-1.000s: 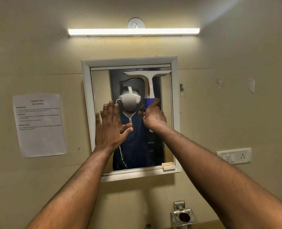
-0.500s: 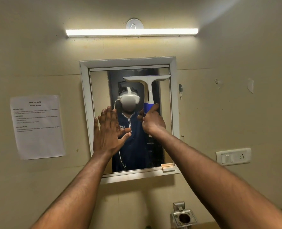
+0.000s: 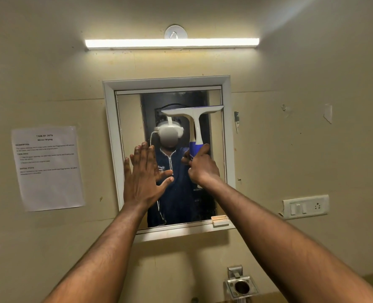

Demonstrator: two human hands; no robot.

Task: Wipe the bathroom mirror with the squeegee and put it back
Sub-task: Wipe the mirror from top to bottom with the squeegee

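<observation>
A white-framed mirror [image 3: 226,132] hangs on the beige wall in front of me. My right hand [image 3: 203,167] grips the blue handle of a white squeegee [image 3: 193,119], whose blade lies flat across the right half of the glass, roughly a quarter of the way down. My left hand [image 3: 143,178] is open, fingers spread, with its palm against the lower left part of the mirror. The glass reflects a person in dark blue clothing.
A lit tube light [image 3: 172,43] runs above the mirror. A printed sheet [image 3: 48,167] is taped to the wall at the left. A switch plate [image 3: 305,206] sits at the right. A metal holder [image 3: 241,285] juts out below. A small pale box [image 3: 220,220] rests on the mirror's ledge.
My right hand has drawn the squeegee down the glass from near the top edge. My left hand has stayed pressed at the lower left.
</observation>
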